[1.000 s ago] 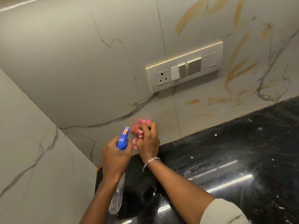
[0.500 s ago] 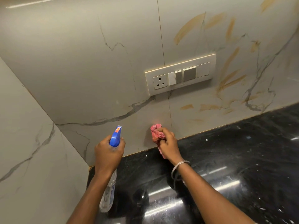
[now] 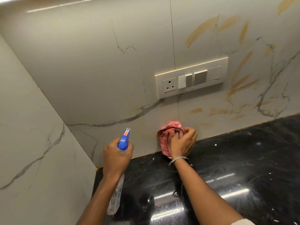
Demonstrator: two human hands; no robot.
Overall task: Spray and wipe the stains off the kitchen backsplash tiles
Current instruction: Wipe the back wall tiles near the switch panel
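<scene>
My left hand [image 3: 117,155] grips a clear spray bottle with a blue trigger head [image 3: 124,139], nozzle pointing at the wall. My right hand [image 3: 182,143] presses a crumpled pink cloth [image 3: 168,135] against the bottom of the backsplash tile [image 3: 100,70], just above the counter edge. Brownish-yellow smear stains [image 3: 201,30] streak the right tile above and beside the switch plate, with more stains [image 3: 218,111] lower down to the right of the cloth.
A white socket and switch plate [image 3: 191,77] sits on the wall above the cloth. A glossy black stone counter [image 3: 243,159] runs below. A side wall tile [image 3: 32,143] closes the corner at left.
My right hand with the cloth has slid to the right along the base of the tile, away from the spray bottle. The left hand keeps holding the bottle in about the same place.
</scene>
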